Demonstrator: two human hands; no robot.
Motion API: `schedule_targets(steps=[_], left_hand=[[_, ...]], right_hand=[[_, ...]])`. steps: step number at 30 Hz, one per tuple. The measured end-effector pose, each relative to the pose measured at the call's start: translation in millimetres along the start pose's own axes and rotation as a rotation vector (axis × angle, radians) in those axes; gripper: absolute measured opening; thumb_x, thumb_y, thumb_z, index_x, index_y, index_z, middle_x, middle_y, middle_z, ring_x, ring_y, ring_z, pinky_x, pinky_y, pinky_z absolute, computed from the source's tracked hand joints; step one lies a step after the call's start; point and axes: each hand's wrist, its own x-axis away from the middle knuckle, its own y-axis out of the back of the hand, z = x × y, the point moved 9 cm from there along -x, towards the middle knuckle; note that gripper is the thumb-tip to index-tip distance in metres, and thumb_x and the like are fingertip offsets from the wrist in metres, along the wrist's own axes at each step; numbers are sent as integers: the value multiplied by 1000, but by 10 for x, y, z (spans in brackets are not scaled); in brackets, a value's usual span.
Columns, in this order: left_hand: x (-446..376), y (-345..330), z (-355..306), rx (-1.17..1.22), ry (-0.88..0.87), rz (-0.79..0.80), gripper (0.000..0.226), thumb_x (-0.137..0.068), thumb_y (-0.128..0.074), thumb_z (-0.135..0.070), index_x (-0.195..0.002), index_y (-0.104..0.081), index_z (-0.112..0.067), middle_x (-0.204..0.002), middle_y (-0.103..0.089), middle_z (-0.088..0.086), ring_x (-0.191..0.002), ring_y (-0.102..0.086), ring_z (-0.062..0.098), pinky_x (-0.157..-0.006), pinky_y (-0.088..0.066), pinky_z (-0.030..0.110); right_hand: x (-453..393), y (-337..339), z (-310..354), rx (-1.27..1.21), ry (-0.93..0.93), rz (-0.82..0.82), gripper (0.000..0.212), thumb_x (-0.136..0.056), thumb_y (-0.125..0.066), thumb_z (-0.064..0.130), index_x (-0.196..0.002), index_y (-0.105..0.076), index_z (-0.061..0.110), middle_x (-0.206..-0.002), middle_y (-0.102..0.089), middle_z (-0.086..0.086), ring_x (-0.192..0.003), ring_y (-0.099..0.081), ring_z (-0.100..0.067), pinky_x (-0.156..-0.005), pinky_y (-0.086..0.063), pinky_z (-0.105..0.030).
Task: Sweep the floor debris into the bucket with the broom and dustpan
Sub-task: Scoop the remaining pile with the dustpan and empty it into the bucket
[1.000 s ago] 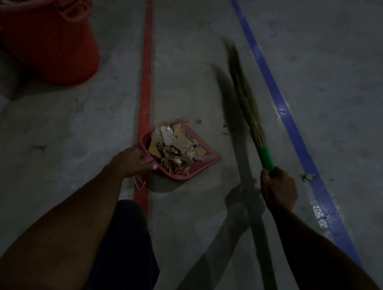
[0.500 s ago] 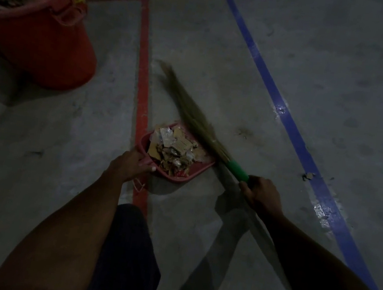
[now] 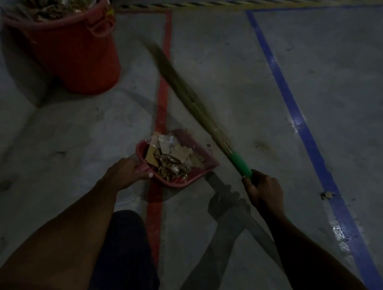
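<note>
My left hand [image 3: 124, 172] gripped dustpan [image 3: 207, 164] handle, pan low on floor to catch debris [image 3: 171, 158]; my right hand [image 3: 265, 192] wrapped round broom [image 3: 191, 100] handle, bristles angled past pan's far edge; full red bucket [image 3: 75, 54] stood ahead-left, well apart.

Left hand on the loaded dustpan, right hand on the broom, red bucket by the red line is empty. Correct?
Not quite: the head view shows the red bucket heaped with debris, not empty. The rest holds: left hand holds the loaded dustpan, right hand grips the broom.
</note>
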Motion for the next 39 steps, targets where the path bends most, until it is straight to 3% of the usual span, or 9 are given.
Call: schedule_targets(steps=[2, 4, 8, 20, 24, 27, 30, 34, 39], left_hand=[[56, 68, 187, -34, 68, -3, 61, -64, -67, -75, -90, -67, -20, -87, -64, 4, -82, -63, 21, -56, -35, 25], [103, 124, 333, -78, 86, -10, 63, -67, -66, -79, -94, -69, -22, -85, -60, 0, -82, -62, 20, -56, -34, 25], [133, 205, 486, -134, 89, -18, 86, -56, -49, -89, -104, -69, -21, -91, -60, -1, -81, -59, 17, -61, -37, 26], [210, 323, 512, -65, 41, -19, 41, -73, -75, -63, -71, -58, -26, -64, -46, -9, -73, -55, 20, -54, -30, 25], [174, 271, 544, -50, 43, -20, 48, -81, -76, -46, -108, -70, -6, -82, -61, 8, -84, -60, 24, -62, -39, 29], [168, 245, 593, -36, 54, -25, 57, -80, -76, -51, -117, -68, -8, -108, -68, 19, -99, -63, 33, -72, -38, 31], [186, 248, 643, -18, 77, -12, 59, -76, -76, -56, -114, -70, -12, -96, -64, 9, -100, -64, 29, -71, -37, 27], [209, 298, 761, -10, 107, -10, 87, -54, -62, -84, -107, -71, -16, -100, -68, 9, -94, -65, 27, -73, -47, 31], [380, 393, 806, 4, 130, 11, 62, -67, -75, -68, -101, -74, -17, -89, -65, 3, -84, -61, 19, -67, -40, 27]], right_hand=[[-89, 43, 79, 71, -44, -42, 34, -95, -54, 46, -107, -68, 18, -72, -60, -5, -62, -55, -26, -49, -33, -26], [-158, 58, 159, 131, -79, -52, 32, -94, -54, 46, -108, -66, 20, -75, -59, -3, -64, -56, -25, -51, -43, -28], [-241, -34, 154, 187, -150, 20, 23, -93, -58, 38, -102, -65, 19, -77, -53, -1, -60, -51, -19, -54, -40, -27], [10, -294, 231, 244, 55, 220, 24, -94, -59, 38, -105, -66, 17, -72, -55, 1, -62, -54, -18, -53, -44, -27], [75, -382, 435, 199, 121, 285, 31, -91, -60, 36, -112, -71, 16, -84, -67, -9, -72, -62, -27, -57, -44, -28], [145, -448, 530, 178, 131, 310, 36, -88, -63, 35, -119, -71, 18, -88, -72, -12, -77, -66, -29, -62, -53, -31], [199, -503, 550, 108, 130, 326, 38, -88, -65, 38, -121, -72, 19, -90, -73, -12, -78, -66, -27, -63, -50, -30], [201, -496, 522, -16, 85, 267, 51, -81, -58, 50, -124, -72, 25, -92, -75, -8, -80, -67, -25, -62, -38, -26], [109, -382, 630, -13, 36, 128, 44, -89, -61, 45, -124, -70, 20, -98, -75, -12, -84, -68, -29, -62, -45, -28]])
